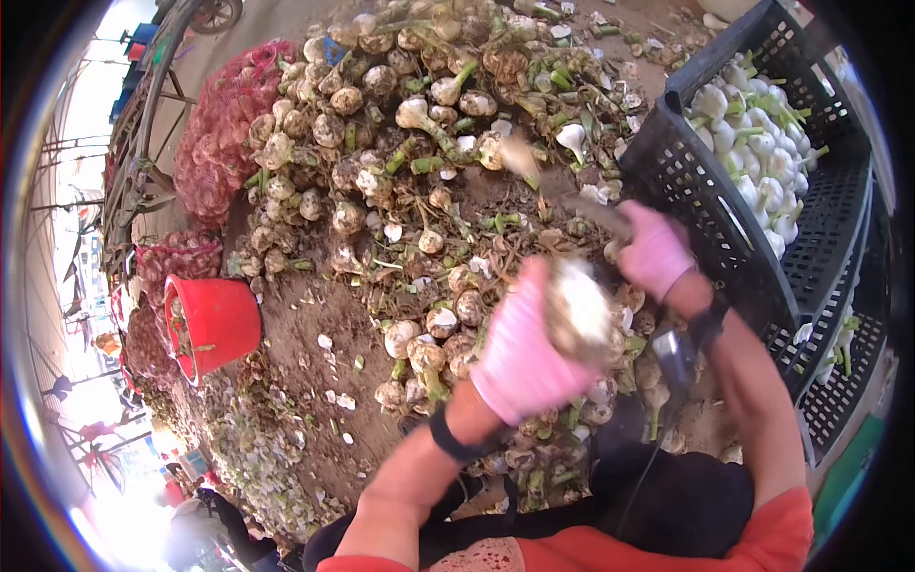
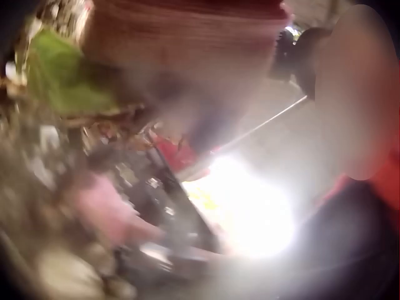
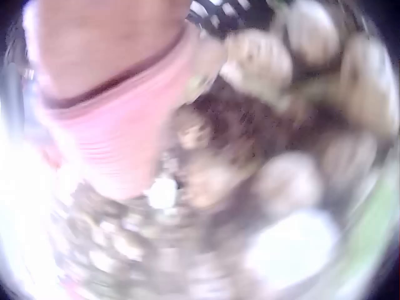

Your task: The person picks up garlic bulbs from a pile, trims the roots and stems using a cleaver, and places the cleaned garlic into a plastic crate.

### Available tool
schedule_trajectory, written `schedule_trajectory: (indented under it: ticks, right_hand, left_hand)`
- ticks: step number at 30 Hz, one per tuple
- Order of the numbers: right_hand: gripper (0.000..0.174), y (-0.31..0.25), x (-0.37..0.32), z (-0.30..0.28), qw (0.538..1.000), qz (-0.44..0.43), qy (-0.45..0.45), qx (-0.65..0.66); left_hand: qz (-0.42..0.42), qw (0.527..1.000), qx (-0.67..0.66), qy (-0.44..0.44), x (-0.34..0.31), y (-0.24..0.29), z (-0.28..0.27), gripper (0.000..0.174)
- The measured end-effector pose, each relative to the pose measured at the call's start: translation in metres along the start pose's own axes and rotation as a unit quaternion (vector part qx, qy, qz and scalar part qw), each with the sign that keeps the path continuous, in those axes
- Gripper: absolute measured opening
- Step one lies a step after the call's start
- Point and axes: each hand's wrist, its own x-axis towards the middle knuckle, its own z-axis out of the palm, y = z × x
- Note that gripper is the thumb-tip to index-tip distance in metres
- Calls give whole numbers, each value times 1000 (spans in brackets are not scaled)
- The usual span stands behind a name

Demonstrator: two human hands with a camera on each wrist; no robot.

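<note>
My left hand (image 1: 529,357), in a pink glove, grips a whitish garlic bulb (image 1: 581,305) with brown skin on its lower side. Up and to the right of it, my right hand (image 1: 656,250), also gloved in pink, holds a knife (image 1: 599,214) whose blade points left, away from the bulb. Past the blade tip, a pale streaked piece (image 1: 519,157) is blurred over the heap. Motion blurs both wrist views; a pink glove (image 3: 119,150) fills the upper left of the right wrist view, its fingers hidden.
Soil-covered garlic (image 1: 348,100) with stalks lies heaped ahead. Black crates (image 1: 710,191) stand stacked at the right, the top one with clean white bulbs (image 1: 748,143). On the left are a red bucket (image 1: 229,324) and red mesh sacks (image 1: 224,133). Peel scraps (image 1: 276,439) litter the ground.
</note>
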Motion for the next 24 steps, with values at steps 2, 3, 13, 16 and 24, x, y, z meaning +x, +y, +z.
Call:
schedule_trajectory:
  ticks: [2,3,13,16,24]
  right_hand:
    - [31,2,7,-12,992,113,-7,59]
    - [31,0,2,-11,992,116,-13,54]
    - [20,-41,-8,-34,973,94,-66,202]
    - [20,-40,-18,-23,976,-15,-49,214]
    - [21,-48,-10,0,991,-83,1,108]
  left_hand:
    - [-16,997,-74,11,0,4,12,40]
    - [84,985,148,6,0,6,18,41]
    - [337,864,354,121,17,44,9,43]
    - [382,860,309,141,13,50,-15,29]
    - [368,606,695,120,29,25,-68,34]
